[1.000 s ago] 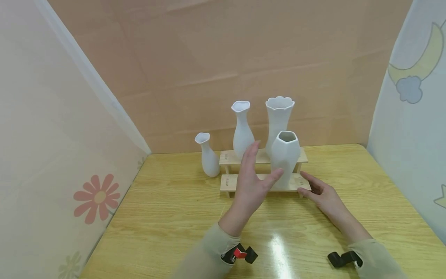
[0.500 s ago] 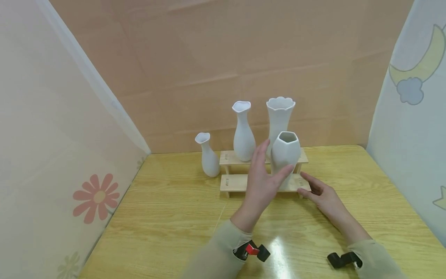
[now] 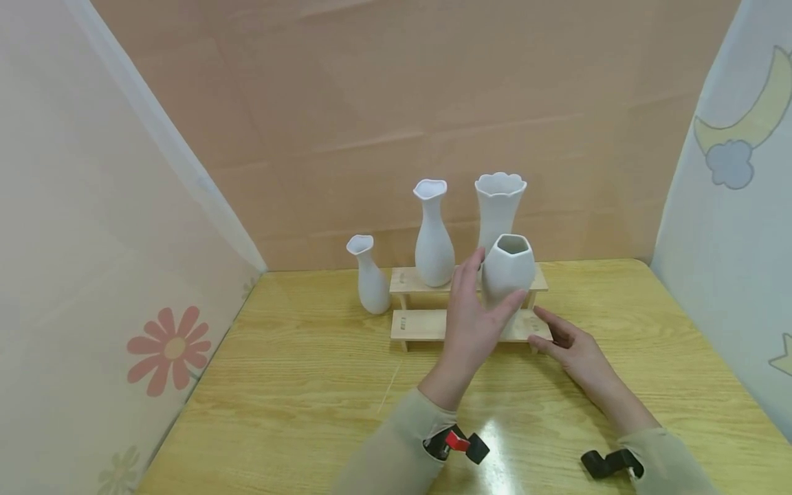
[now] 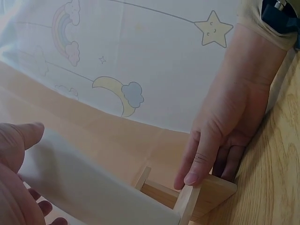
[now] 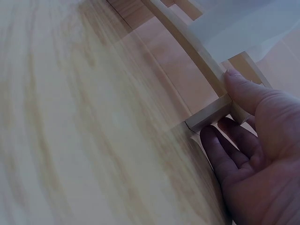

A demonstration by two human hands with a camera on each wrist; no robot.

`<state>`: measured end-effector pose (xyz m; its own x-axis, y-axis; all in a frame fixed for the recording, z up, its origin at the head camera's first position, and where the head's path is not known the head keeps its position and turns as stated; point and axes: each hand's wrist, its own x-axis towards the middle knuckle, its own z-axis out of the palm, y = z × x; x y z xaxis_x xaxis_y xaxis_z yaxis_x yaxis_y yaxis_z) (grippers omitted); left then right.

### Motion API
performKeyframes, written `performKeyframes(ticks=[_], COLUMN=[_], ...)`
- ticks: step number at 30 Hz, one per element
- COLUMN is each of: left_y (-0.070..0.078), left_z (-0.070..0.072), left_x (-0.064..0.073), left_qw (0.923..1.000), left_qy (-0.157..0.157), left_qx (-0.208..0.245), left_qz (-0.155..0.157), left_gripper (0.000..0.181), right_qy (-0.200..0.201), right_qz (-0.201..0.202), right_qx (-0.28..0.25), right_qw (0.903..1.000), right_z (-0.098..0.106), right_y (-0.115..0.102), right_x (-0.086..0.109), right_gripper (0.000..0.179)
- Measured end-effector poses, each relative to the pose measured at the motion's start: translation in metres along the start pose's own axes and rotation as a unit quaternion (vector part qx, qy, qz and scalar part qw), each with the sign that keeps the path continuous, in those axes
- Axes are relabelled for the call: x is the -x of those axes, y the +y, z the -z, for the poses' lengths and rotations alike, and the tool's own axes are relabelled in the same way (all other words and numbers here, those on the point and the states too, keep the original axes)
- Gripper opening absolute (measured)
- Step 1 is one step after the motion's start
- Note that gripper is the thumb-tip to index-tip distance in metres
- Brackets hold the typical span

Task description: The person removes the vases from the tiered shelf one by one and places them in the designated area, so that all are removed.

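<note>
A white vase with a five-sided mouth (image 3: 509, 273) stands upright on the lower tier of a two-step wooden stand (image 3: 419, 324). My left hand (image 3: 470, 323) grips this vase from its left, thumb across the near side and fingers behind. In the left wrist view the vase (image 4: 93, 185) shows between thumb and fingers, its lower part at the shelf. With my right hand (image 3: 578, 354) I hold the stand's right end. The right wrist view has the thumb (image 5: 246, 91) on the shelf edge and the other fingers curled beside the end leg.
On the upper tier are a slender-necked white vase (image 3: 434, 251) and a taller scalloped-rim vase (image 3: 498, 213), partly hidden behind the held one. A smaller white vase (image 3: 373, 285) stands on the wooden table (image 3: 297, 385) left of the stand. Printed cloth (image 3: 730, 227) hangs at the right.
My left hand has moved right from beside the five-sided vase to close around it. The right hand stays at the stand's end, and the vases keep their places.
</note>
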<state>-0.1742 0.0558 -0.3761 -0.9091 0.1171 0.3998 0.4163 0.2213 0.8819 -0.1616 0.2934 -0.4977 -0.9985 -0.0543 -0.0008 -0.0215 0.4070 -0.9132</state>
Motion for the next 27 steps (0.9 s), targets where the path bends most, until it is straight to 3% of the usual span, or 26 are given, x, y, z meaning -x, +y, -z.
performKeyframes(ticks=[12, 27], left_y=[-0.01, -0.01], left_z=[-0.007, -0.008], left_x=[-0.003, -0.003], left_qw=[0.9998, 0.9999], left_qy=[0.003, 0.005], left_qx=[-0.014, -0.008], left_qz=[-0.014, -0.007], left_gripper=[0.084, 0.077], right_qy=[0.001, 0.001], right_qz=[-0.003, -0.004], right_qx=[0.008, 0.006], right_qw=[1.0, 1.0], right_z=[-0.001, -0.001], right_y=[-0.001, -0.002], right_x=[0.0, 0.0], right_gripper=[0.079, 0.079])
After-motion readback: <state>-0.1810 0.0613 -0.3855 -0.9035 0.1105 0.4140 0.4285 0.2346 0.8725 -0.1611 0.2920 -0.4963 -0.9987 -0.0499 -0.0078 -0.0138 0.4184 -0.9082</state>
